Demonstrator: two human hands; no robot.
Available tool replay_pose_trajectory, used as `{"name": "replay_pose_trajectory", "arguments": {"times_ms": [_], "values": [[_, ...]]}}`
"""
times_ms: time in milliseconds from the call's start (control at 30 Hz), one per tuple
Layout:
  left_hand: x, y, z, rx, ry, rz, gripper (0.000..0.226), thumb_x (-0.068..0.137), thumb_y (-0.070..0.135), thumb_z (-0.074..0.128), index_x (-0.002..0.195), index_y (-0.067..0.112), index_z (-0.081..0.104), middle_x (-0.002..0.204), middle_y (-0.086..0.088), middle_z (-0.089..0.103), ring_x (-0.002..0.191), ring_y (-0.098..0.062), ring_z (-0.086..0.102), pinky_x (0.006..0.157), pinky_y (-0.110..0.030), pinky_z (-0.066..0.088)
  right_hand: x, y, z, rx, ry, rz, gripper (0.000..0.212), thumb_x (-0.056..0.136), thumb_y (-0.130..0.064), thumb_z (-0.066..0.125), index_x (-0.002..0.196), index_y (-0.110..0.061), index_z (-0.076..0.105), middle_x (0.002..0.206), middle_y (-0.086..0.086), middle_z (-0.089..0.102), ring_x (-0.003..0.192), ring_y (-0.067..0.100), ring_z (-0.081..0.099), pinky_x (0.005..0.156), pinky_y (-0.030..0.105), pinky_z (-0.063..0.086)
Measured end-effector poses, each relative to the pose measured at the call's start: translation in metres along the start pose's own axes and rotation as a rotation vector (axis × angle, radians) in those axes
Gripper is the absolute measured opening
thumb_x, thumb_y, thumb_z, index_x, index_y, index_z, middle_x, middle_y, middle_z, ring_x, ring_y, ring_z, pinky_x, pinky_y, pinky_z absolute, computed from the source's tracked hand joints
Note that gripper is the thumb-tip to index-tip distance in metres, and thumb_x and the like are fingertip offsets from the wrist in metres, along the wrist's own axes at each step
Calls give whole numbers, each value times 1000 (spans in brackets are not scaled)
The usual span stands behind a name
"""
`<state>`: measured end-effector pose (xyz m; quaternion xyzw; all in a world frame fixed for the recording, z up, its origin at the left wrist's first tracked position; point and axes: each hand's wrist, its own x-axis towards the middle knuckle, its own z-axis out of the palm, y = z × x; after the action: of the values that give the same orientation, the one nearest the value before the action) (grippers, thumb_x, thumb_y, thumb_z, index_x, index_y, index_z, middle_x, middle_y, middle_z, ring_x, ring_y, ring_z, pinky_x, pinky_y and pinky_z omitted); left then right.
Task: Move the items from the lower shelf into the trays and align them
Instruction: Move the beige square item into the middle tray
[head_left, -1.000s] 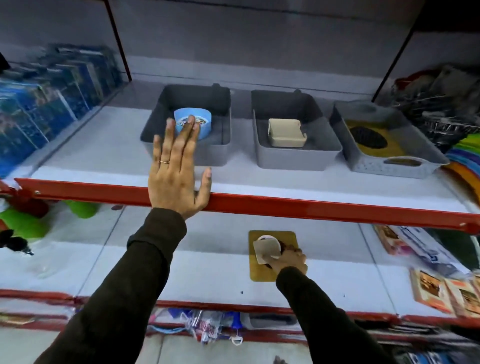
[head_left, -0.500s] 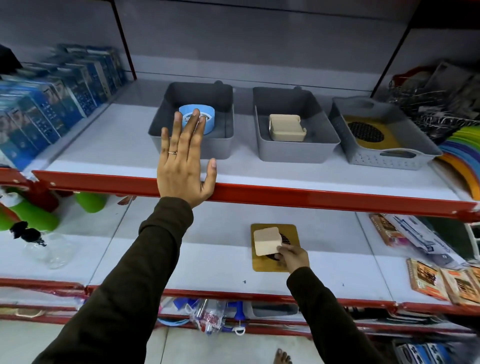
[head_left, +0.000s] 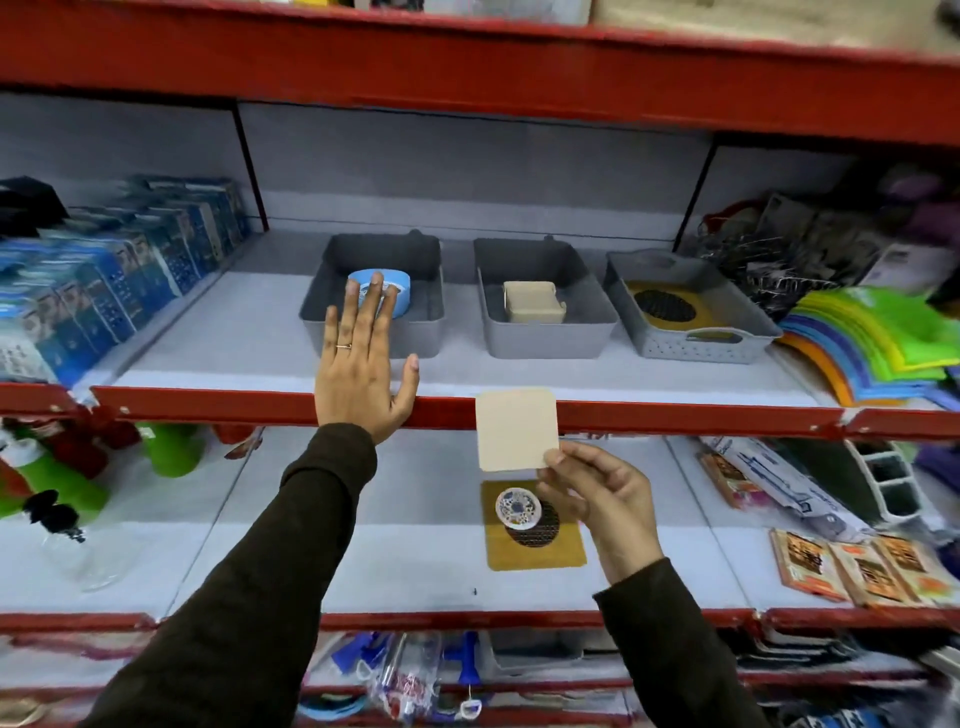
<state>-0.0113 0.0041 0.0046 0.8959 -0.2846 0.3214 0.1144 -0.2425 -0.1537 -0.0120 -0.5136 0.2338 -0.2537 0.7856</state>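
My right hand pinches a beige square block by its lower corner and holds it up in front of the red shelf edge. On the lower shelf lies a yellow mat with a black mesh circle, and a small round patterned disc rests on it. My left hand lies flat on the upper shelf's edge, fingers spread, holding nothing. Three grey trays stand on the upper shelf: the left tray holds a blue tape roll, the middle tray a beige block, the right tray a yellow mesh mat.
Blue boxes fill the upper shelf's left side; coloured folded mats and wire racks are on its right. The lower shelf has green bottles at left and packets at right.
My right hand has lifted the beige block off the yellow mat on the lower shelf and raised it to the red shelf edge, uncovering the round disc. My left hand stayed on the edge.
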Motion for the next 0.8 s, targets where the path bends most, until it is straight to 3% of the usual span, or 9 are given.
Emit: {"name": "replay_pose_trajectory", "arguments": {"times_ms": [300,433,533,700,800], "values": [[4,-2,3,3,-20,-7,79,93,49,31,156,9,8,165,-8,1,153,-25,-1,124,-41,1,18,-46,16,-37,-37,-81,16,79,5,70,94,-1,72,80,15,77,67,22,73,67,29,62],[5,-3,5,2,2,-5,78,92,49,31,156,8,12,164,-6,0,153,-25,3,125,-41,2,82,-89,29,-208,3,-236,15,81,3,69,95,0,71,82,12,75,75,21,74,67,24,61],[6,-3,6,1,9,-11,78,91,49,32,155,7,17,164,-7,4,153,-25,4,125,-36,-4,156,-108,43,-318,128,-295,9,79,4,73,83,-4,72,84,13,73,82,30,73,63,23,60],[9,-5,8,31,-11,-16,79,89,49,33,154,7,20,164,-11,11,153,-26,4,125,-36,-6,236,-100,53,-674,270,-230,12,77,-12,78,87,-8,77,94,12,76,84,24,72,82,37,61],[8,-5,10,29,-3,-13,79,89,50,34,154,6,22,163,-11,14,153,-21,-8,125,-35,-5,247,-96,56,-831,239,-181,16,80,-15,75,93,-6,76,94,10,75,88,25,71,91,39,57]]}}
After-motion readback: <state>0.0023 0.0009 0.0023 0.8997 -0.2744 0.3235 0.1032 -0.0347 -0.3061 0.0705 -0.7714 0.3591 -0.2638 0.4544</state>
